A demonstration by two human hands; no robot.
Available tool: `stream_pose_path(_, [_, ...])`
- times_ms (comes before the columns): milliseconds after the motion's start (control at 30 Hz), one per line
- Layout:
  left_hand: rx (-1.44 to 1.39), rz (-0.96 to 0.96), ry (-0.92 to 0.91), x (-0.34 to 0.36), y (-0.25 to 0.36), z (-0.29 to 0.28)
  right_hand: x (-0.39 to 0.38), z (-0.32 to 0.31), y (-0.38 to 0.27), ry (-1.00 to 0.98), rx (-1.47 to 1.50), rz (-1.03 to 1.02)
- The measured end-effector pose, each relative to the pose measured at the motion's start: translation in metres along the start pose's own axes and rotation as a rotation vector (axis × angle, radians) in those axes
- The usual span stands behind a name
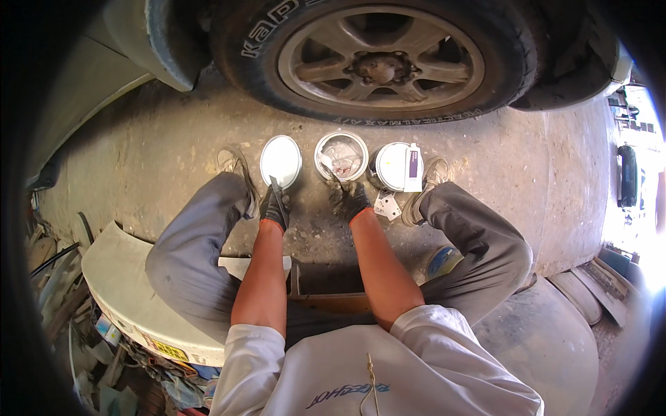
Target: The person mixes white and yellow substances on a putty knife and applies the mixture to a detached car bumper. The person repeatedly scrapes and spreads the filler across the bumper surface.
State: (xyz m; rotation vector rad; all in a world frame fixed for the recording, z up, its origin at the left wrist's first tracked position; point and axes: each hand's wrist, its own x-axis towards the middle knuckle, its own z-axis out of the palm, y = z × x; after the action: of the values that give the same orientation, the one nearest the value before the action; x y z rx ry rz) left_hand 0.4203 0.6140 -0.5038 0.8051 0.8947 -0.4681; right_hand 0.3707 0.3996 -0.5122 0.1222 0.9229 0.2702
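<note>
I sit low between my knees, facing a car wheel [381, 59]. My left hand [275, 206], in a dark glove, grips a flat putty knife [277, 195] whose blade points up toward a white round lid [281, 159] lying on the concrete. My right hand [349, 199], also gloved, holds a second scraper [327, 166] that reaches into an open round tin [341, 156] of pale filler paste. To the right of that tin stands a closed tin [393, 166] with a small white tube [414, 166] lying across its lid.
A small hinge-like metal piece [387, 204] lies by my right shoe [424, 191]. A curved white body panel [125, 291] rests at my left. Scrap and cables pile at the lower left. A round grey part [548, 340] lies at the lower right.
</note>
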Motion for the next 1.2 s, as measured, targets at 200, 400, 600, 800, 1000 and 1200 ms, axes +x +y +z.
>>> stream_pose_path(200, [0.012,-0.010,0.024,-0.004,0.002,0.005,-0.007,-0.004,-0.003,-0.223,0.053,0.158])
stream_pose_path(400, [0.112,-0.007,-0.013,-0.011,0.005,0.013,-0.022,0.009,-0.023,-0.196,-0.226,-0.048])
stream_pose_path(600, [0.424,0.171,0.180,-0.007,-0.007,0.026,-0.055,0.038,-0.068,0.063,-0.593,-0.305])
stream_pose_path(800, [1.121,0.534,0.150,0.002,-0.035,0.054,-0.125,0.113,-0.114,0.136,-2.001,-0.647])
stream_pose_path(1000, [1.305,0.498,0.243,0.014,-0.056,0.094,-0.218,0.206,-0.085,-0.155,-2.497,-0.976])
stream_pose_path(1200, [1.446,0.380,0.183,0.016,-0.048,0.108,-0.270,0.243,-0.056,-0.289,-3.076,-1.205])
